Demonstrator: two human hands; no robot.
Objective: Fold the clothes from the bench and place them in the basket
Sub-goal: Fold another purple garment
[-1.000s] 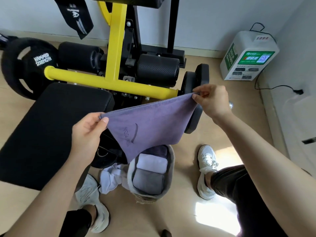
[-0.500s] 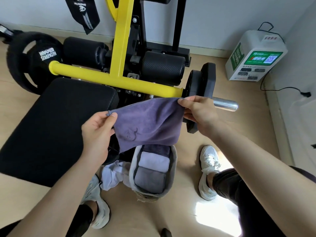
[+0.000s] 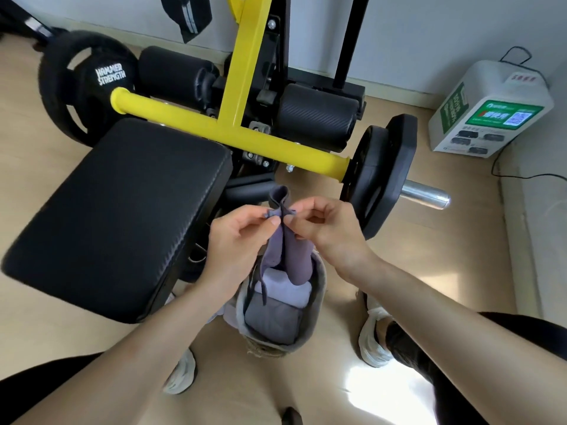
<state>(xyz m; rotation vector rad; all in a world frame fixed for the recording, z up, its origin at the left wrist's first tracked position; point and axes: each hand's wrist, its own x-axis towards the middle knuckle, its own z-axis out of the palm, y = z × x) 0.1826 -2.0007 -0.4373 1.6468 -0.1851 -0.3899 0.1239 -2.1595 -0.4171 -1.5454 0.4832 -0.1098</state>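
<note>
Gym floor, bench alongside: left hand and right hand pinch the cloth by its corners above the basket, where a slack pinch could spill the fold.

Black weight plate, left end of yellow bar: white lettering "HAMMER STRENGTH", two lines, tilted

White box on floor by right wall:
- green front panel: QR code, white characters, not legible
- top face: red characters, too small to read
- green side label: unreadable
</note>
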